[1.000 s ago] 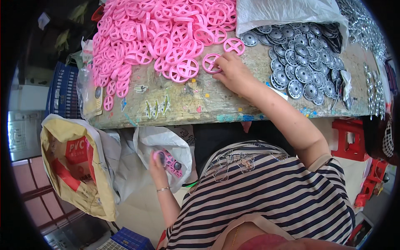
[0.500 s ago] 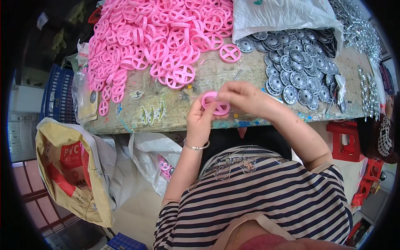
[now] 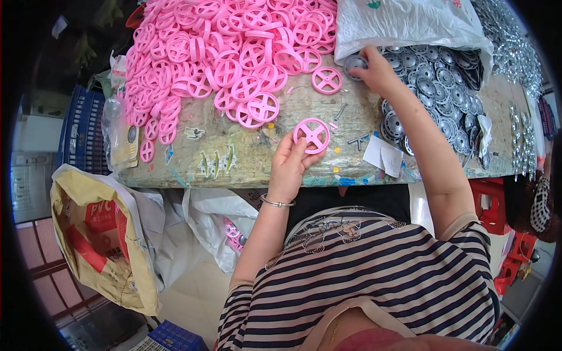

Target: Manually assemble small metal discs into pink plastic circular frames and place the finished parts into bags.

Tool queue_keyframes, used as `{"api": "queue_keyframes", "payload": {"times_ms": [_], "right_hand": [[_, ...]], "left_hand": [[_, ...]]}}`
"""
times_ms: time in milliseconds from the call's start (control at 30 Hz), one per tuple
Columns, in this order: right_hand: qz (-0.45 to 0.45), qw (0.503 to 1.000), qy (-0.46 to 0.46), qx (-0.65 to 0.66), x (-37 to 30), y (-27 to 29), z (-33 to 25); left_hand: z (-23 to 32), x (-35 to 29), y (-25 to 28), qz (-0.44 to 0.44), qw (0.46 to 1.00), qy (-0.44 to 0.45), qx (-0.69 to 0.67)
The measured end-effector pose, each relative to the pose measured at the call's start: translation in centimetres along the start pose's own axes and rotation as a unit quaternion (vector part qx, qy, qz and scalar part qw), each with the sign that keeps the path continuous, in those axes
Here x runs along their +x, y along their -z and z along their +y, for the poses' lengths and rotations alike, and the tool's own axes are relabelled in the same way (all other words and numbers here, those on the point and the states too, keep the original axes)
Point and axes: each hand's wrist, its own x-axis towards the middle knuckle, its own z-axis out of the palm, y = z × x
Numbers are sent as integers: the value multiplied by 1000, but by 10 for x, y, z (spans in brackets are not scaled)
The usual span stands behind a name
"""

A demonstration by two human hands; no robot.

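My left hand (image 3: 288, 167) grips a pink spoked wheel (image 3: 312, 134) by its lower edge, thumb on top, just above the table's near edge. Stretched out to the far right, my right hand (image 3: 379, 71) has its thumb and fingers on the rim of a round grey hubcap-like disc (image 3: 351, 62). That disc lies at the left end of a heap of similar grey discs (image 3: 430, 88), in front of a white plastic bag (image 3: 410, 26). A large pile of pink spoked wheels (image 3: 228, 52) covers the far left of the table, and one loose pink wheel (image 3: 326, 80) lies beside it.
Paper scraps (image 3: 383, 157) and a small metal pin (image 3: 341, 112) lie on the worn table (image 3: 246, 158). Silver tinsel-like strands (image 3: 515, 47) are at the far right. An open yellow sack (image 3: 105, 234) stands at lower left; a red stool (image 3: 490, 205) is at right.
My right hand has left the pink wheel and reached forward right to a grey disc. My left hand keeps the wheel, now turned more face-up. Paper scraps and pins have come into sight.
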Motion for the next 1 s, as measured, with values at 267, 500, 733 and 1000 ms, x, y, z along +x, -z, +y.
{"api": "queue_keyframes", "payload": {"times_ms": [267,500,733,1000], "right_hand": [[-89,955,126,255,-99,-6,-91],[-44,966,123,225,-119,-20,-105],[-267,903,-17,337,-114,-17,-104],[-255,883,-81,385,-116,-10,-107]], "left_hand": [[4,-2,-1,-5,1000,-3,29],[1,-4,1,-35,999,-17,1],[-5,-7,4,-15,998,-47,37],[8,-39,14,105,951,-156,246]]}}
